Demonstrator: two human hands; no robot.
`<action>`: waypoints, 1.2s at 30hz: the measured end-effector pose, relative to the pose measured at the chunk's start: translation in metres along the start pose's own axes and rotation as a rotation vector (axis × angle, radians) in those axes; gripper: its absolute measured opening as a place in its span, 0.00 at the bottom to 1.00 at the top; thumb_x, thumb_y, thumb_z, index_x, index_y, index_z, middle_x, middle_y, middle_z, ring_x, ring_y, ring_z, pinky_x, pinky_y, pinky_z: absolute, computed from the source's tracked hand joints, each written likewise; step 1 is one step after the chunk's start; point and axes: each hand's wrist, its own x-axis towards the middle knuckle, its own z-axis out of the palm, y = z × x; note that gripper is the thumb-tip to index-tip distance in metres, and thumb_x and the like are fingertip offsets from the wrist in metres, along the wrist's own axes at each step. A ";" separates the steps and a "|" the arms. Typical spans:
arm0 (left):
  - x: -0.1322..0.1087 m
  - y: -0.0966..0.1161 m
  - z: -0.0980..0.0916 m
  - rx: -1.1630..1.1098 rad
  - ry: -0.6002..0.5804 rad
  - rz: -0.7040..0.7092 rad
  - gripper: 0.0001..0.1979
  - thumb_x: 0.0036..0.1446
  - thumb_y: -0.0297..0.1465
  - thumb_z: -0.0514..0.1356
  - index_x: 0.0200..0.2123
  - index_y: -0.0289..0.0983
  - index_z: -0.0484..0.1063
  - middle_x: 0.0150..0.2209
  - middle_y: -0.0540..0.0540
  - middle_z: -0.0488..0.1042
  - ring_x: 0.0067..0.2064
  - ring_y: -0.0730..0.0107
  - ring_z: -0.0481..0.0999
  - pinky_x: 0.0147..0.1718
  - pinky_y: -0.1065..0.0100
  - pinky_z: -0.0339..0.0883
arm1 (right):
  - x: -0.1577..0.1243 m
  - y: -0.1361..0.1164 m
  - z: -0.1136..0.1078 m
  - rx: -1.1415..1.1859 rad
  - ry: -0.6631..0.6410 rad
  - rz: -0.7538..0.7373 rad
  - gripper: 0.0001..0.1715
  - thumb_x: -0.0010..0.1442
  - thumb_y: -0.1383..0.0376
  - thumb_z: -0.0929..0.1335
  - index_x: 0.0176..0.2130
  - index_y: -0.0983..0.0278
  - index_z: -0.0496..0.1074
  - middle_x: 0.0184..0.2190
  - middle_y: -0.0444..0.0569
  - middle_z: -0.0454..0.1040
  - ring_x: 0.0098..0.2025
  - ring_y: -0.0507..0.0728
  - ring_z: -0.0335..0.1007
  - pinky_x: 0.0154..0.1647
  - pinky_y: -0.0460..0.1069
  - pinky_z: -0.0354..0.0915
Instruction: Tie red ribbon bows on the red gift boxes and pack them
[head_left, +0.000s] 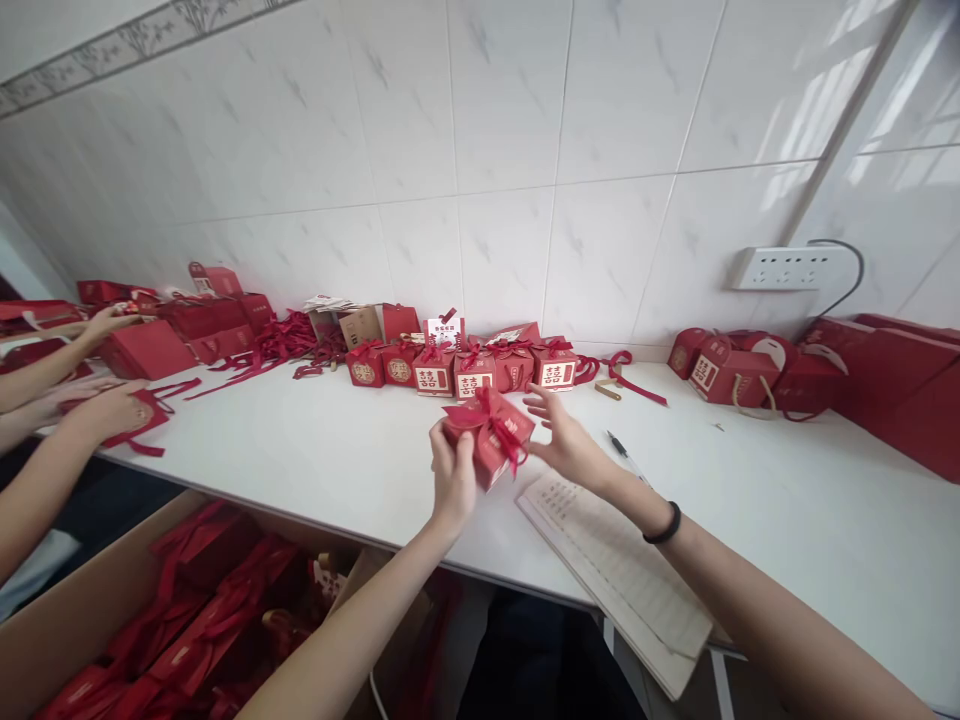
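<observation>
My left hand grips a small red gift box by its left side, holding it tilted above the white table. A red ribbon bow is tied across the top of this box. To the right of the box, my right hand has its fingers spread, with the fingertips close to the box's edge; whether they touch it I cannot tell. Just behind, a row of similar red boxes with ribbon bows stands along the table, several with cream double-happiness labels.
An open notebook overhangs the front edge, near a pen. Red gift bags stand right, below a power strip. Loose ribbons lie left. Co-workers' hands handle red packaging. A carton of red boxes sits below.
</observation>
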 end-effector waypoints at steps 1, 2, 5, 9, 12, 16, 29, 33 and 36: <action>0.005 0.003 0.015 0.009 -0.001 0.045 0.14 0.57 0.39 0.52 0.45 0.40 0.57 0.46 0.44 0.68 0.47 0.64 0.70 0.47 0.62 0.63 | 0.004 0.005 -0.010 0.007 0.093 0.018 0.36 0.53 0.56 0.69 0.57 0.62 0.56 0.54 0.60 0.63 0.55 0.66 0.62 0.53 0.63 0.62; 0.010 0.004 0.032 0.007 -0.021 0.083 0.16 0.57 0.38 0.52 0.47 0.40 0.55 0.47 0.42 0.68 0.46 0.64 0.70 0.47 0.62 0.63 | 0.008 0.011 -0.020 0.029 0.167 0.032 0.29 0.55 0.54 0.67 0.53 0.61 0.60 0.52 0.58 0.66 0.53 0.65 0.65 0.52 0.62 0.63; 0.025 -0.008 0.082 0.023 -0.113 0.137 0.23 0.54 0.35 0.57 0.50 0.38 0.53 0.47 0.40 0.68 0.45 0.63 0.72 0.45 0.61 0.65 | 0.013 0.031 -0.049 0.100 0.313 0.077 0.24 0.59 0.49 0.63 0.48 0.61 0.67 0.51 0.55 0.68 0.53 0.63 0.65 0.55 0.62 0.60; 0.040 -0.042 0.118 0.063 -0.312 0.192 0.33 0.42 0.32 0.65 0.52 0.38 0.55 0.50 0.38 0.63 0.50 0.57 0.68 0.48 0.56 0.65 | 0.001 0.060 -0.072 0.102 0.416 0.184 0.36 0.55 0.41 0.63 0.52 0.61 0.67 0.55 0.54 0.66 0.59 0.66 0.57 0.60 0.65 0.51; 0.047 -0.054 0.113 0.054 -0.525 0.167 0.38 0.42 0.37 0.66 0.56 0.40 0.54 0.51 0.38 0.60 0.49 0.57 0.69 0.43 0.57 0.69 | -0.009 0.072 -0.078 0.112 0.359 0.225 0.39 0.53 0.39 0.64 0.54 0.60 0.65 0.57 0.52 0.64 0.60 0.65 0.56 0.61 0.62 0.51; 0.053 -0.043 0.098 0.051 -0.687 0.053 0.39 0.48 0.45 0.60 0.60 0.41 0.49 0.53 0.37 0.59 0.50 0.55 0.67 0.38 0.59 0.70 | -0.011 0.066 -0.078 0.153 0.311 0.240 0.33 0.58 0.44 0.63 0.55 0.60 0.65 0.55 0.49 0.66 0.58 0.62 0.59 0.59 0.57 0.56; 0.074 -0.054 0.115 -0.164 -0.747 0.019 0.36 0.48 0.39 0.61 0.57 0.41 0.50 0.57 0.42 0.63 0.58 0.58 0.64 0.57 0.56 0.57 | -0.017 0.050 -0.085 0.366 0.260 0.370 0.22 0.57 0.46 0.64 0.38 0.62 0.65 0.50 0.52 0.69 0.47 0.60 0.69 0.48 0.56 0.64; 0.078 -0.051 0.107 -0.104 -0.724 0.033 0.35 0.48 0.38 0.60 0.58 0.42 0.50 0.59 0.43 0.60 0.61 0.60 0.60 0.59 0.59 0.54 | -0.018 0.047 -0.083 0.245 0.148 0.295 0.25 0.53 0.47 0.68 0.25 0.65 0.61 0.56 0.55 0.63 0.46 0.60 0.68 0.47 0.55 0.64; 0.078 -0.041 0.104 -0.106 -0.769 -0.008 0.35 0.46 0.36 0.60 0.58 0.43 0.52 0.57 0.44 0.63 0.59 0.59 0.62 0.57 0.58 0.58 | -0.017 0.045 -0.083 0.286 0.133 0.300 0.27 0.52 0.46 0.69 0.22 0.66 0.62 0.57 0.56 0.61 0.46 0.60 0.68 0.47 0.55 0.65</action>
